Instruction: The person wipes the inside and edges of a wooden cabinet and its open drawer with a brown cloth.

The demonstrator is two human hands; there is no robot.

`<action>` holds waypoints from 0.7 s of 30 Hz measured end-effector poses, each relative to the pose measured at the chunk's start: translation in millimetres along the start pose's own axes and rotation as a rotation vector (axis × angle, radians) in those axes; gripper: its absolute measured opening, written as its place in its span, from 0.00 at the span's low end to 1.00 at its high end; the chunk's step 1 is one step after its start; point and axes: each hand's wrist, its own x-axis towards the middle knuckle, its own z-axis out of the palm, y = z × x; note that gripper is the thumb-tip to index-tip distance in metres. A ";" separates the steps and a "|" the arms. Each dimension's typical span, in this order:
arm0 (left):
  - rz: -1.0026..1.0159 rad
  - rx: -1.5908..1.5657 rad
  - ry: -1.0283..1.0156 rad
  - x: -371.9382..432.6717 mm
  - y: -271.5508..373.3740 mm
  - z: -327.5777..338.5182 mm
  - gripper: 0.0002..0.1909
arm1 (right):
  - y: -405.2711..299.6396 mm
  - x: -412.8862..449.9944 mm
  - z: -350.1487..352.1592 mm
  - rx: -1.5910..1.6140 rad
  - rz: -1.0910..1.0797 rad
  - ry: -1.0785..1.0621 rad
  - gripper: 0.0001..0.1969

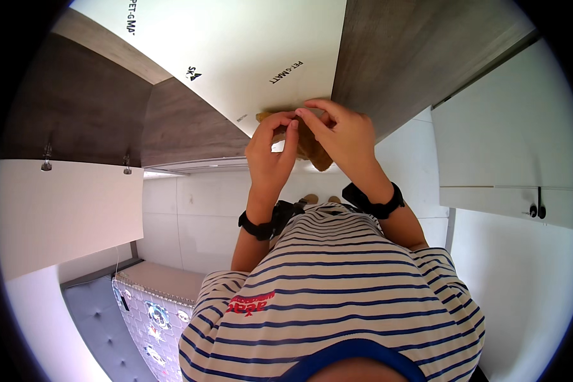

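Note:
A brown plush cloth [315,150] lies bunched at the near end of a white panel [248,47], with part of it hanging down over the edge. My left hand [272,148] curls its thumb and fingers together at the cloth's left part. From the right, my right hand [346,131] pinches at the cloth's upper part, its thumb tip almost meeting my left fingertips. What lies right between the fingertips is partly hidden. Dark printed writing runs across the panel. Each wrist wears a black strap.
A dark wood-grain cabinet [186,119] flanks the panel, and its pale door [71,210] hangs open on metal hinges at left. White doors [506,133] with a black handle [540,207] stand at right. Behind me at left is a bed with a patterned cover [148,320].

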 end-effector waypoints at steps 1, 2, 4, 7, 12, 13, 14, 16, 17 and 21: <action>-0.003 0.004 0.001 0.0 0.9 -0.5 0.05 | 1.6 1.3 5.2 -0.037 -0.033 0.042 0.12; 0.004 0.028 -0.002 0.5 2.9 0.1 0.05 | 4.1 2.3 10.1 -0.036 -0.032 0.039 0.12; 0.009 0.053 -0.005 0.2 4.6 1.4 0.05 | 9.3 2.9 18.5 -0.084 -0.091 0.131 0.12; -0.007 0.064 -0.002 -1.1 4.5 1.4 0.05 | 13.6 2.7 24.9 -0.058 -0.145 0.213 0.11; -0.007 0.021 0.020 -3.0 4.3 0.0 0.05 | 4.9 4.1 24.0 -0.299 -0.266 0.297 0.11; -0.008 0.021 0.021 -2.9 4.0 0.3 0.05 | 3.8 5.0 25.0 -0.380 -0.302 0.331 0.11; -0.012 0.016 0.012 -2.8 3.8 0.0 0.05 | 2.4 5.1 26.0 -0.381 -0.300 0.332 0.11; -0.017 0.009 0.002 -3.0 4.2 -1.5 0.05 | -0.9 5.0 27.6 -0.454 -0.342 0.363 0.12; -0.016 0.036 0.007 -3.1 5.2 -2.2 0.05 | -6.0 4.7 26.6 -0.455 -0.340 0.362 0.12; 0.016 0.044 0.017 -3.4 -0.4 -3.7 0.05 | -14.3 5.7 25.1 -0.503 -0.259 0.220 0.09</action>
